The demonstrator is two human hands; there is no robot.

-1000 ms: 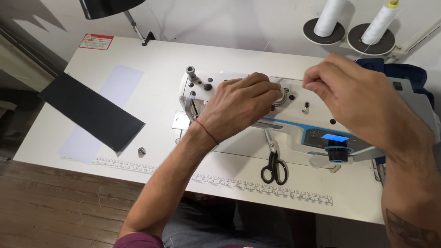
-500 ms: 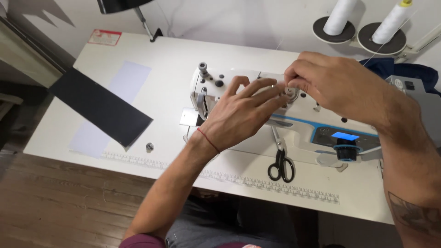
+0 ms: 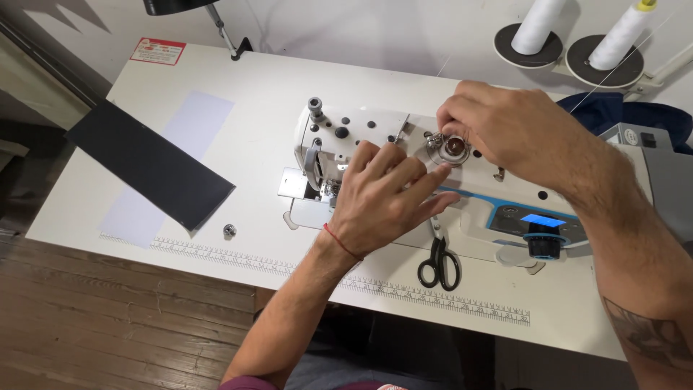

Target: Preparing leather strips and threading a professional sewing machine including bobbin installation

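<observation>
My left hand [image 3: 382, 198] lies flat on the arm of a white sewing machine [image 3: 361, 130], its fingers stretched toward a round metal tension knob [image 3: 453, 149] and just touching it. My right hand [image 3: 505, 133] reaches in from the right, fingertips pinched together at the top of that knob. A thin white thread [image 3: 613, 72] runs down from the spool stand toward this hand. The needle area [image 3: 317, 184] sits left of my left hand, partly hidden by it.
Black-handled scissors [image 3: 439, 263] lie on the machine bed near the table's front. A black fabric strip [image 3: 148, 162] rests over a pale sheet [image 3: 195, 123] at left, a small metal bobbin [image 3: 229, 230] beside it. Two white thread cones [image 3: 538, 25] stand at back right, with blue cloth [image 3: 613, 115] below them.
My right hand has moved left from the machine's right side onto the tension knob. My left hand slid a little lower, its fingers now extended toward the knob.
</observation>
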